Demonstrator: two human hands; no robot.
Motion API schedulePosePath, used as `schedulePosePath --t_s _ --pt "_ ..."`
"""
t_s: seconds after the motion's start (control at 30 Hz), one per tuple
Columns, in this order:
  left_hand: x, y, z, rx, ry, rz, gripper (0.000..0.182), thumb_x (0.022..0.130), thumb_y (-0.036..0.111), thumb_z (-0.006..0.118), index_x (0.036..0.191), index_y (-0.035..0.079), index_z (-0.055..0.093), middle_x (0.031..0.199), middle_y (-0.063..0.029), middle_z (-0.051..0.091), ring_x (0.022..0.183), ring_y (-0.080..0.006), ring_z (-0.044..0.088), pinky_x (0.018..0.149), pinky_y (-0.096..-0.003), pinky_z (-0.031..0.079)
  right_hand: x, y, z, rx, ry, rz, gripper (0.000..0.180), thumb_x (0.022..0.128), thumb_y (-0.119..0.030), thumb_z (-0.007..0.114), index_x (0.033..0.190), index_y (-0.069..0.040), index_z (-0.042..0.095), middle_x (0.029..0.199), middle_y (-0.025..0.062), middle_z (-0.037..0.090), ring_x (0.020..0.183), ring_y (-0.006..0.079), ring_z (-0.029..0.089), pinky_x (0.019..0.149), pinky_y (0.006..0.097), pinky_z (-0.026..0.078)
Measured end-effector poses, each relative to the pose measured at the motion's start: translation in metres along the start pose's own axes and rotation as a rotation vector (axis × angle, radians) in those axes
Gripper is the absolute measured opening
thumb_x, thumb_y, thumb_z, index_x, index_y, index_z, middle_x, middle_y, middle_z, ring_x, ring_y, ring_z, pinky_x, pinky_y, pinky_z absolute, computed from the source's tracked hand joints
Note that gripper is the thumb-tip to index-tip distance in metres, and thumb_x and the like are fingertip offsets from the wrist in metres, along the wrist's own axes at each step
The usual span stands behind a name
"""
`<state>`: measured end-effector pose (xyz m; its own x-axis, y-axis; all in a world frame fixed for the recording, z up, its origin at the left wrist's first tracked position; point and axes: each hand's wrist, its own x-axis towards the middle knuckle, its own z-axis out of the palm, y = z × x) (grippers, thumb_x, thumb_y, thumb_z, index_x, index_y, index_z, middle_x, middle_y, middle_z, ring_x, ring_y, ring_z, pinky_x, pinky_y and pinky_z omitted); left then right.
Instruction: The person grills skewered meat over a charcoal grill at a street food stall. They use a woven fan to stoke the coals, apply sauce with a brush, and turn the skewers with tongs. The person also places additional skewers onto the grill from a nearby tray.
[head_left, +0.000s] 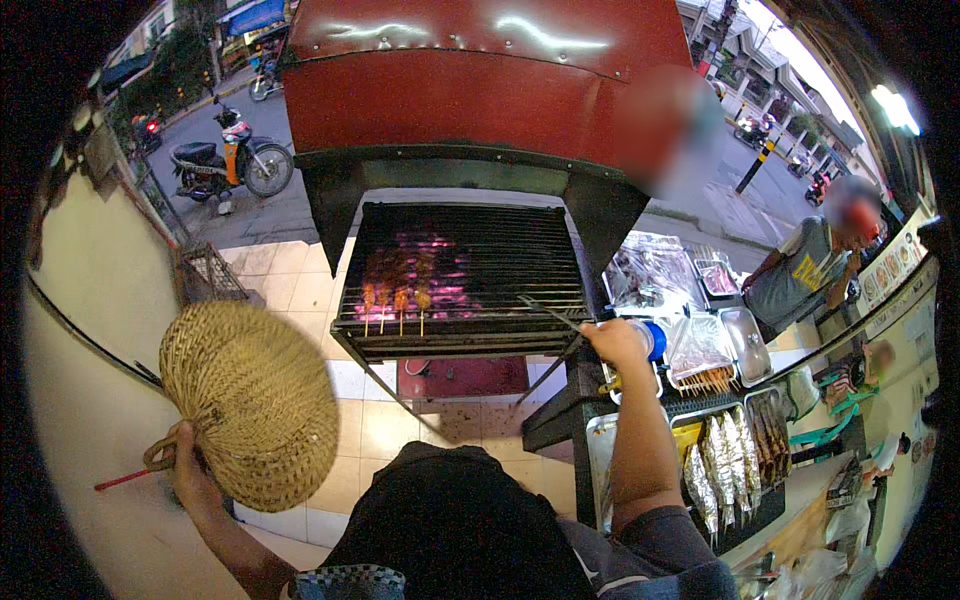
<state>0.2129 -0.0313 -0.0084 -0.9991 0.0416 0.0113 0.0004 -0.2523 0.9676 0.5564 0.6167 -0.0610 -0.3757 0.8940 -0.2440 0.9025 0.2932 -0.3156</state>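
My left hand (186, 461) grips the looped handle of a woven palm-fibre fan (259, 405), left of the grill. A thin red stick juts out beside that handle. In my right hand (616, 341) is a slim metal tool (551, 313), probably tongs, whose tip reaches over the front right of the charcoal grill's grate (517, 247). Several skewers of browned meat (401, 300) lie on the left half, their bare stick ends towards me. Pinkish glowing coals (454, 281) show beneath the bars around them. A bottle with a blue cap (657, 341) is partly hidden behind my right hand.
A red metal hood (457, 97) overhangs the grill. At right, a table holds a tray of plastic-covered skewers (701, 349), foil-wrapped skewered items (724, 465) and dark skewered pieces (766, 439). A person (795, 274) stands beyond it. A motorcycle (232, 157) is parked on the street.
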Motion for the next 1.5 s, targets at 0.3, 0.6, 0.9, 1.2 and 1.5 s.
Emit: schedulePosePath --t_s 0.3,0.6,0.9,1.2,1.5 --pt "-0.01 0.035 -0.012 -0.392 -0.366 0.245 0.048 0.108 0.04 0.053 0.134 0.0 0.059 0.133 -0.0131 0.064 0.122 -0.0333 0.061 0.104 -0.0491 0.049 -0.038 0.021 -0.031 0.062 0.105 -0.048 0.051 0.088 -0.06 0.073 0.093 -0.01 0.083 0.089 0.0208 0.076 0.085 0.0386 0.075 0.081 0.0499 0.058" --pt "-0.013 0.01 0.037 -0.156 -0.124 -0.023 0.041 0.106 0.036 0.065 0.127 0.002 0.063 0.125 -0.0099 0.066 0.119 -0.0255 0.063 0.101 -0.0429 0.051 -0.019 0.025 0.002 0.057 0.161 -0.244 0.043 0.083 -0.052 0.081 0.107 -0.016 0.084 0.092 0.0174 0.078 0.088 0.0372 0.076 0.083 0.0487 0.059" --pt "-0.016 0.017 -0.005 -0.35 0.0 0.148 0.041 0.109 0.037 0.058 0.128 0.0 0.061 0.129 -0.0124 0.064 0.121 -0.028 0.062 0.104 -0.044 0.05 -0.017 0.036 0.015 0.06 0.131 -0.246 0.045 0.088 -0.053 0.077 0.113 -0.016 0.082 0.099 0.0171 0.079 0.093 0.0403 0.075 0.087 0.0493 0.058" --pt "-0.05 0.003 0.027 -0.17 0.081 -0.005 0.043 0.105 0.033 0.067 0.132 0.0 0.062 0.131 -0.0141 0.065 0.119 -0.0297 0.064 0.102 -0.0453 0.052 -0.001 0.042 0.012 0.205 0.05 -0.28 0.042 0.089 -0.05 0.077 0.105 -0.012 0.083 0.085 0.0213 0.076 0.083 0.0379 0.076 0.079 0.0467 0.058" --pt "-0.067 0.006 0.015 -0.279 0.018 0.164 0.054 0.108 0.04 0.059 0.141 -0.004 0.057 0.138 -0.0182 0.062 0.126 -0.0318 0.061 0.104 -0.0474 0.052 -0.02 0.0 0.036 0.201 0.005 -0.307 0.046 0.092 -0.052 0.073 0.114 -0.012 0.081 0.1 0.0201 0.078 0.096 0.0385 0.076 0.089 0.0466 0.058"
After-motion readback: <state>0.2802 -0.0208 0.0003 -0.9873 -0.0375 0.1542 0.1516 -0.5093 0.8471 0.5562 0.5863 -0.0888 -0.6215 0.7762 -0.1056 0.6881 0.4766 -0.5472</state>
